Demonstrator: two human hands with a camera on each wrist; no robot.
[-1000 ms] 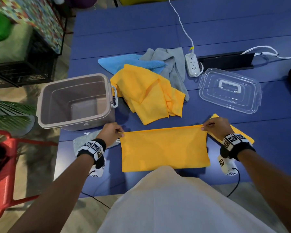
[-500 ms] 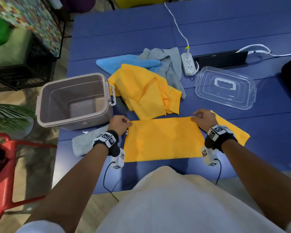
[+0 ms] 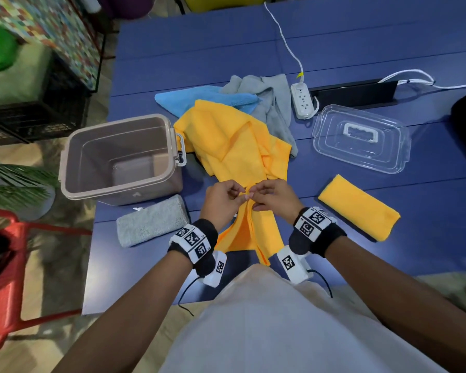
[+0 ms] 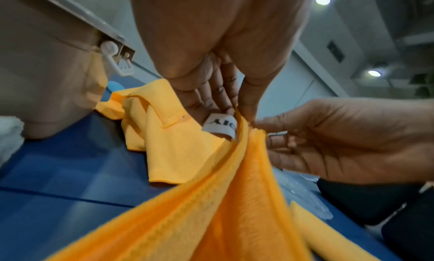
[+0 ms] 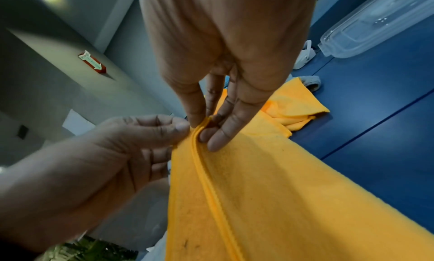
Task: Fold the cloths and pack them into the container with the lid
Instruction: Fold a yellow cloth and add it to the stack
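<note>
Yellow cloth (image 3: 249, 230) hangs pinched (corners together) between left hand (image 3: 222, 201) and right hand (image 3: 273, 199) fingers (image 5: 195, 114).

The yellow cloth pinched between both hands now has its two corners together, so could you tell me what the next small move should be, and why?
Probably lower the yellow cloth onto the table and smooth it flat. The left hand and right hand pinch its matched corners in the air and it hangs doubled, so the fold is made but not laid. The container is empty, and this cloth looks too long to pack yet.
</note>
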